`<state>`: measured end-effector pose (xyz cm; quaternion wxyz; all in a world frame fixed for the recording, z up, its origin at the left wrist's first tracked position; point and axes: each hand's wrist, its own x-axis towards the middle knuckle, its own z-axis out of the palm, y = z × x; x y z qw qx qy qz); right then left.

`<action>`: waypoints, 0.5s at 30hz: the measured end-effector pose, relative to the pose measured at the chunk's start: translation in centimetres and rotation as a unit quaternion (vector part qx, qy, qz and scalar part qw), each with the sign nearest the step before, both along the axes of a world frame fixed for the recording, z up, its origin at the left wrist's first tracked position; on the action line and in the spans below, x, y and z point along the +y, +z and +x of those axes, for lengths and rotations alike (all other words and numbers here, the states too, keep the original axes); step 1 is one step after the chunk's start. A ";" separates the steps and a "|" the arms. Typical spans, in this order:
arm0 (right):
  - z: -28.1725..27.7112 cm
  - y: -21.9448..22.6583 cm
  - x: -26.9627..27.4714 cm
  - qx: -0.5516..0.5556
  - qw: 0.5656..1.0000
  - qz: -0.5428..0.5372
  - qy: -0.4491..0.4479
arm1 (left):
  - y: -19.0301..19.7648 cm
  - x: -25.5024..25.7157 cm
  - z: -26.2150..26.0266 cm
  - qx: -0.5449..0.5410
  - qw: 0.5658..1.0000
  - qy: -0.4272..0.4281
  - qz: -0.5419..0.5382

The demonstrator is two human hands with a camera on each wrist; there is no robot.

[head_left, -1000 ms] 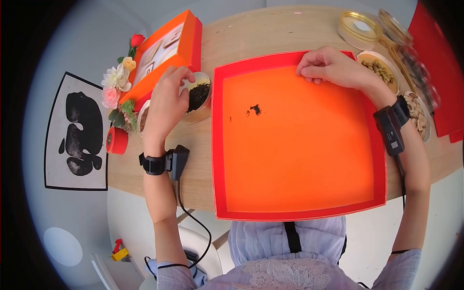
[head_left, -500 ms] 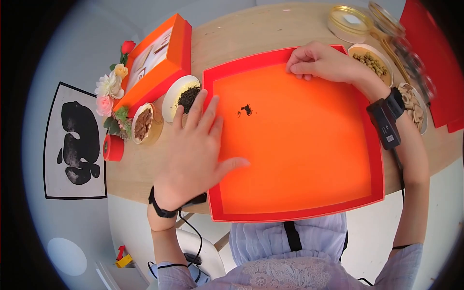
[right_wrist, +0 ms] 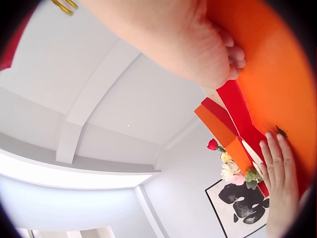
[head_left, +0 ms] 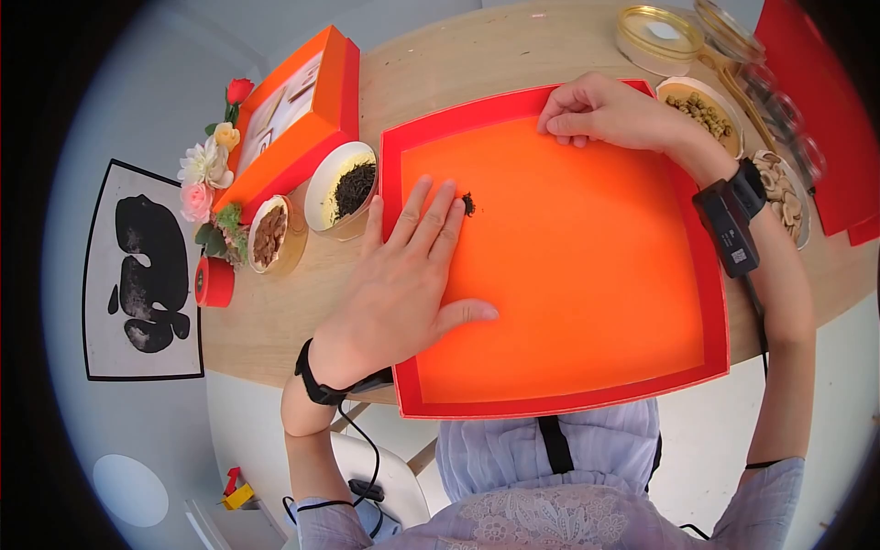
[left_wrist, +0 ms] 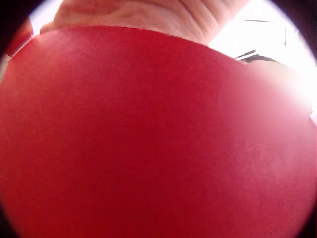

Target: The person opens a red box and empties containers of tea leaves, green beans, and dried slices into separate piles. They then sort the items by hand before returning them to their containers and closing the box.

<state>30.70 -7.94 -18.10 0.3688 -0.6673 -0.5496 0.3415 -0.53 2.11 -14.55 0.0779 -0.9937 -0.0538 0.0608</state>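
A shallow red-rimmed tray with an orange floor (head_left: 568, 275) sits at the table's front edge. On its left half lies a small clump of dark dried leaves (head_left: 469, 203), partly hidden by my fingertips. My left hand (head_left: 394, 293) reaches over the tray's left rim with fingers straight and spread, the thumb pointing right. In the right wrist view, the same leaves (right_wrist: 281, 132) show right at the left fingertips. My right hand (head_left: 600, 115) is at the far right of the tray, fingers loosely curled, nothing visible in them. Red tray wall (left_wrist: 148, 124) fills the left wrist view.
Left of the tray stand a bowl of dark leaves (head_left: 354, 191), a bowl of brown pieces (head_left: 271, 235), an orange box (head_left: 344, 110) and artificial flowers (head_left: 206, 163). To the right are bowls of greenish buds (head_left: 701, 117) and pale slices (head_left: 777, 194), with gold-rimmed jars (head_left: 660, 41) behind.
My left hand has moved from the bowl of dark leaves rightward and toward me, over the tray, with its fingers straightened. Its fingertips have come up to the leaf clump. The right hand stays put.
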 end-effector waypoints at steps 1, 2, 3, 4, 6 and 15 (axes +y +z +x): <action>0.0 0.0 0.0 -0.001 1.000 0.001 0.002 | -0.1 0.1 0.0 -0.004 1.000 0.007 0.000; 0.1 0.0 0.0 -0.002 1.000 0.002 0.003 | -0.1 0.2 0.0 -0.007 1.000 0.013 0.000; 0.1 -0.1 0.0 -0.002 1.000 0.002 0.003 | 0.0 0.2 0.0 -0.007 1.000 0.012 0.000; 0.1 0.0 0.0 -0.005 1.000 0.002 0.005 | 0.1 0.2 -0.1 -0.001 0.999 0.028 0.018; 0.1 0.0 0.0 -0.007 1.000 0.003 0.007 | 0.4 -0.1 -0.1 0.005 0.998 0.043 0.036; 0.1 0.0 0.0 -0.002 1.000 0.005 0.007 | 0.1 0.6 0.3 0.025 1.000 0.012 -0.007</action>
